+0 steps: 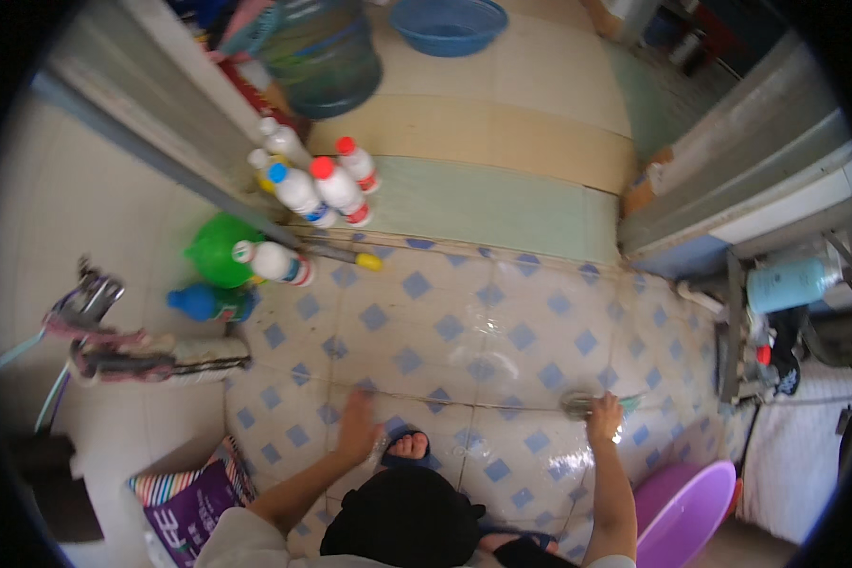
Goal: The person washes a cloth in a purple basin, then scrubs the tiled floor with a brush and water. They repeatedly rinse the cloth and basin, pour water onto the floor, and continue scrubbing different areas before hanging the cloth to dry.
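Observation:
My right hand (603, 419) grips a cleaning tool low over the wet tiled floor (497, 468). Its round greyish head (577, 405), like a brush or scouring pad, sticks out left of my fingers, and a pale green end (632, 403) shows on the other side. My palm hides the middle of it. My left hand (359, 429) is blurred, with thumb and fingers apart and nothing visible in it. It hovers beside my sandalled foot (408, 446). Water glints on the tiles around my right hand.
Several white bottles (341, 192) stand by the doorway at upper left, near a green container (224, 248) and a yellow-tipped bar (368, 261). A purple basin (689, 511) leans at lower right. A metal rack (735, 326) is on the right, a purple bag (184, 511) on the left.

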Demonstrator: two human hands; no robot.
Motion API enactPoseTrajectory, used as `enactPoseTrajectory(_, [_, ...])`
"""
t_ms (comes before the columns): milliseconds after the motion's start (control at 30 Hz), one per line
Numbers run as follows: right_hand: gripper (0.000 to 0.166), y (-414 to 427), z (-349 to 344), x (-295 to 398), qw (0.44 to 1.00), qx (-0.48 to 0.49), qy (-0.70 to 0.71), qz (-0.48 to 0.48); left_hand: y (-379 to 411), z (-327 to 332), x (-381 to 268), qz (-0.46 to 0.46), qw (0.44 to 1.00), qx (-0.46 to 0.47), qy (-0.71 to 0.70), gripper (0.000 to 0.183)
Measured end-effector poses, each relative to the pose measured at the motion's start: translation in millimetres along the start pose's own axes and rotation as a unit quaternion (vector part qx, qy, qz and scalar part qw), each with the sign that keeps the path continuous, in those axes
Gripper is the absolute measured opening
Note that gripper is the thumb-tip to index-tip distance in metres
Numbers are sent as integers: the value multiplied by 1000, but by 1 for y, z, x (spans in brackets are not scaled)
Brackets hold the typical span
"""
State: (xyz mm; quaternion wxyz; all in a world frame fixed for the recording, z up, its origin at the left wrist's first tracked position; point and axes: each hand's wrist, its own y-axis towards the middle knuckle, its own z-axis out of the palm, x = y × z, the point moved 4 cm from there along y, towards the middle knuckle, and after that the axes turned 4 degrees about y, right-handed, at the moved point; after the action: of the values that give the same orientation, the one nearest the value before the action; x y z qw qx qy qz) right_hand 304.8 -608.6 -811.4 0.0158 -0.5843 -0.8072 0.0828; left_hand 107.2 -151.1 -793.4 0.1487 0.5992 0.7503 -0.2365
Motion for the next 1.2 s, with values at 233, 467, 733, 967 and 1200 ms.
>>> enactPoseTrajectory(233, [30,-12,-51,71,929,94,270,234,109,91,-168,517,842,148,41,64])
enactPoseTrajectory(467, [33,-7,-7,12,705,-15,565,429,216,52,-121,237,970,31,44,68])
enactPoseTrajectory(733, [47,142,-20,99,922,-122,297,214,96,-5,4,132,990,13,41,64])
enactPoseTrajectory(967, [64,108,-70,452,913,242,263,-196,-64,-29,84,-341,938,-3,56,101])
enactPoseTrajectory(1200, [63,134,-40,356,958,87,236,-141,-59,-37,94,-538,825,173,-7,145])
